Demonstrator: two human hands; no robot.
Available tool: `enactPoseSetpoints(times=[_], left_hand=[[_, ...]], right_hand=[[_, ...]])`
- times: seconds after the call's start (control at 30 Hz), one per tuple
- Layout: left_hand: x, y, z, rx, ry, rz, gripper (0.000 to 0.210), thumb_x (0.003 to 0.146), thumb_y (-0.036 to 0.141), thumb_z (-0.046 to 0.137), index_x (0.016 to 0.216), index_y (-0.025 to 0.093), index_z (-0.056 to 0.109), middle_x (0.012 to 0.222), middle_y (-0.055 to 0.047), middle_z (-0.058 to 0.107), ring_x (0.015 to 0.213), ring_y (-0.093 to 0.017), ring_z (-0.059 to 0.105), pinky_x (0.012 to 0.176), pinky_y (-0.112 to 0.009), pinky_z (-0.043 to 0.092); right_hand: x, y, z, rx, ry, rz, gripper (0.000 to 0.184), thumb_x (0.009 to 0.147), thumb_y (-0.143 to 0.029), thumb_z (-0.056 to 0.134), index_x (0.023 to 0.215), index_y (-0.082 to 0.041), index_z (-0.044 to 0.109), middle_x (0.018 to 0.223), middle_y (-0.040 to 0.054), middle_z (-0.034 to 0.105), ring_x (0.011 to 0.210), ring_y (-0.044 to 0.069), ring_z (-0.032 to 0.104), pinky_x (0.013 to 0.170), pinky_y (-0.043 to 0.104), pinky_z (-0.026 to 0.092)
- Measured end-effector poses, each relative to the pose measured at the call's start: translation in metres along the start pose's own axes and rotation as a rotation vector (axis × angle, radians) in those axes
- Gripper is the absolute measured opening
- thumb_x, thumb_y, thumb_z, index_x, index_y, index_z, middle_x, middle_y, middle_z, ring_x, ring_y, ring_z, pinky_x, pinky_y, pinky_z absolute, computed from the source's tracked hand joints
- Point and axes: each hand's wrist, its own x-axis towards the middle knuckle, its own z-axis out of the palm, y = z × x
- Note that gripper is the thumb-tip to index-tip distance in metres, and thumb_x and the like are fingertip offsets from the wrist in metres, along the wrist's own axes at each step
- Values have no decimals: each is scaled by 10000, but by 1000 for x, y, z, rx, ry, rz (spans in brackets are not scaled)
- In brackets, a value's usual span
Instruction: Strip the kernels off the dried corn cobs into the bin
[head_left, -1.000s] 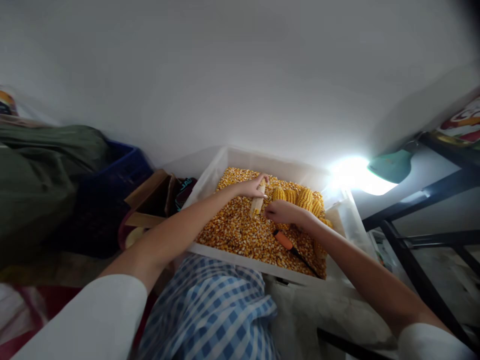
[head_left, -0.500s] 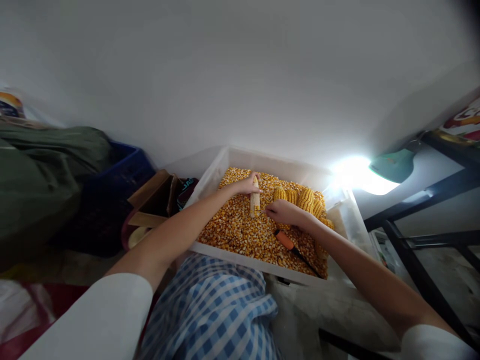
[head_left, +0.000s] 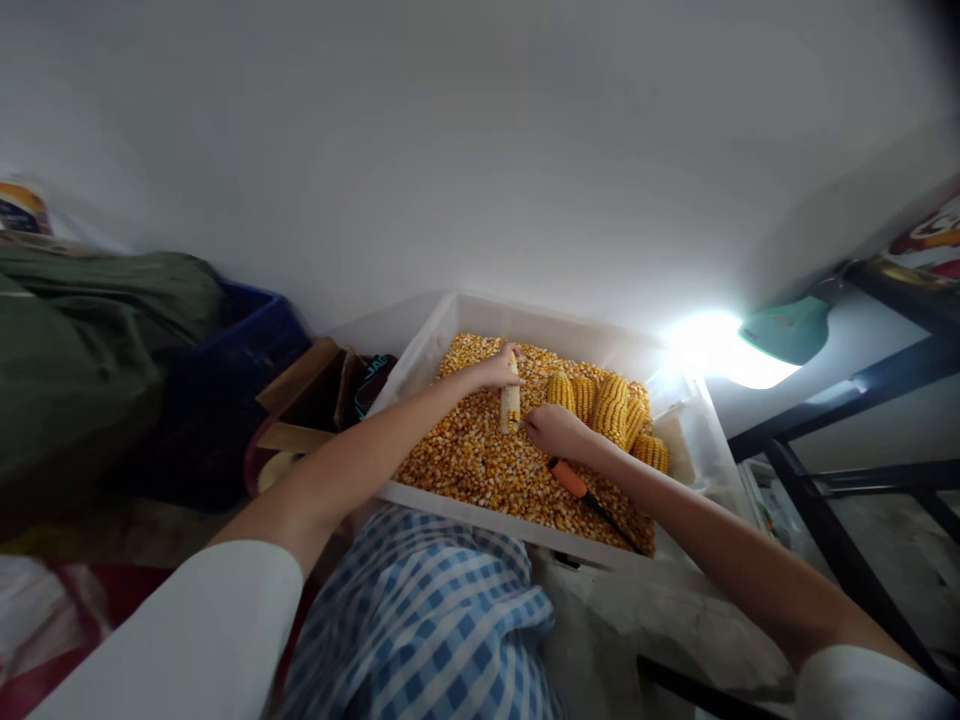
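L hand (head_left: pixel 496 371) gripping pale corncob (head_left: pixel 510 408), pointing twd whitish plastic bin (head_left: pixel 457 509) near edge; R hand (head_left: pixel 559 430) sitting curled just R, hold unclear.

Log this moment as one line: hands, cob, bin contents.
left hand: gripping mostly bare cob | right hand: curled beside cob, contact unclear | bin: loose kernels, kernel-covered ears, orange-handled tool

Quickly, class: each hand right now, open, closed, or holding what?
Left hand: closed around a mostly stripped corn cob.
Right hand: curled closed beside the cob; whether it holds anything cannot be told.
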Motion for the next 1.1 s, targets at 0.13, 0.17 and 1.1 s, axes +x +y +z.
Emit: enactPoseSetpoints(times=[0.13, 0.17, 1.1], left_hand=[[4, -2, 3, 62, -35, 89, 483, 710, 234, 580, 1094, 225, 288, 686, 40, 407, 486, -77, 441, 439, -184, 371], [4, -2, 3, 95, -49, 128, 491, 704, 246, 586, 1095, 224, 291, 668, 45, 400, 485, -79, 436, 435, -180, 361], [6, -7, -13, -252, -21, 47, 428, 679, 203, 573, 1013, 245, 308, 774, 20, 452, 576, -111, 537, 477, -232, 458]], right_hand=[[3, 4, -1, 24, -24, -46, 343, 835, -239, 335, 827, -118, 655, 827, 116, 659, 718, 161, 592, 605, 224, 335], [3, 6, -2, 33, -27, -69, 332, 827, -233, 344, 826, -118, 656, 821, 111, 660, 703, 155, 588, 599, 222, 331], [-1, 44, -13, 578, 51, -32, 431, 857, -459, 294, 628, -144, 478, 538, -26, 416, 531, 82, 394, 500, 199, 291]])
